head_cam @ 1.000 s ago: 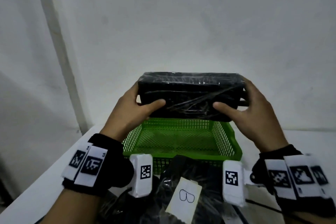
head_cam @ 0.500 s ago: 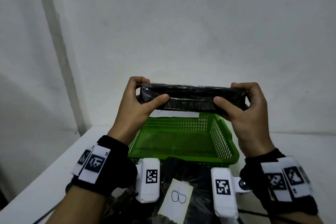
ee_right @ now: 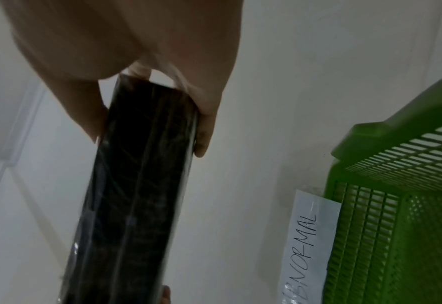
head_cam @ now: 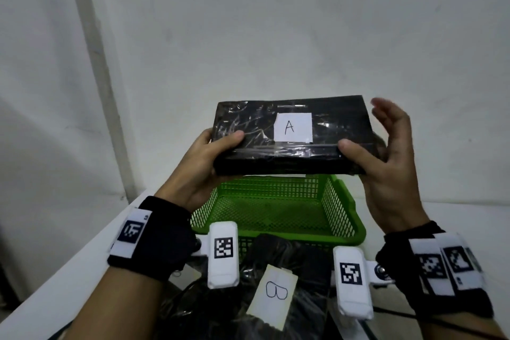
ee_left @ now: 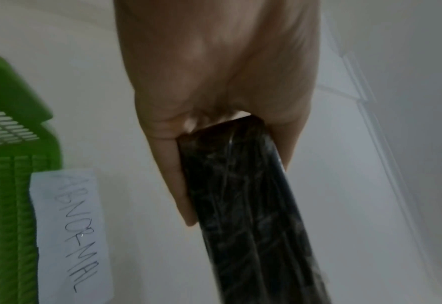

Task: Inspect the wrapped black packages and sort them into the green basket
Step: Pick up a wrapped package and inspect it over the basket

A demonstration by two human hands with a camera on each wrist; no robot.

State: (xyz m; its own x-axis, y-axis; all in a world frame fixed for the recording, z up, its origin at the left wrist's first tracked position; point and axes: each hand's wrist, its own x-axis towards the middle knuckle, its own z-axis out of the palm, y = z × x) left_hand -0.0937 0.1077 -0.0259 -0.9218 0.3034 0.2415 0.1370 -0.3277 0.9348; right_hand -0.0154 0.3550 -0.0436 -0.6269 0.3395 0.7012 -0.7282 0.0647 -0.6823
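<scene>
A black package wrapped in clear film, with a white label marked A on its upper face, hangs in the air above the green basket. My left hand grips its left end, thumb on top and fingers underneath. My right hand pinches the right end between thumb and a lower finger, while its upper fingers stand raised and blurred beside the package. Both wrist views show the package clamped between thumb and fingers.
The green basket stands on a white table against a wall, and a paper strip reading ABNORMAL lies behind it. A second black package with a label marked B lies just in front of the basket.
The package has turned from edge-on to flat, so the face with label A now points at me. My right hand's upper fingers have lifted off its far edge.
</scene>
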